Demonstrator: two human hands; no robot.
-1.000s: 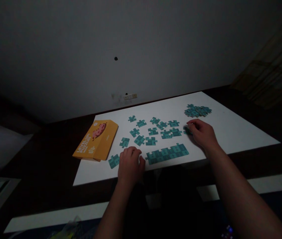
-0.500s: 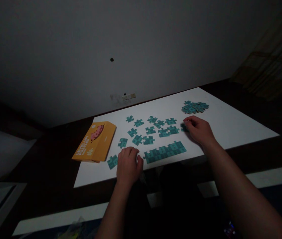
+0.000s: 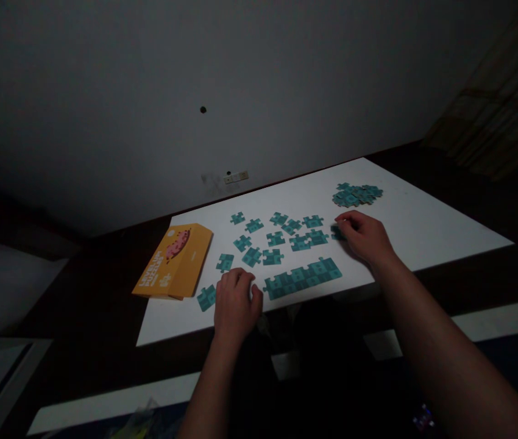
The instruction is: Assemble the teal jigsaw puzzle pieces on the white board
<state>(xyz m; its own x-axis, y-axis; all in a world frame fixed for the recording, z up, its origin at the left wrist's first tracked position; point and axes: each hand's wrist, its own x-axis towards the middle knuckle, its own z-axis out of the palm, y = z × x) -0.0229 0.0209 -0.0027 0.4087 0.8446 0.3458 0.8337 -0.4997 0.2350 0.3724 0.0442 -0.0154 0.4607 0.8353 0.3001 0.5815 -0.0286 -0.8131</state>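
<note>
On white board: right hand seemingly pinching teal piece; left hand curled, resting.

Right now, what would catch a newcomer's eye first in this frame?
The white board glows in the dark room, strewn with teal puzzle pieces, with a joined strip near its front edge and a pile at the far right. An orange box lies at its left edge. The left hand rests by the strip's left end; the right hand touches a piece.
</note>
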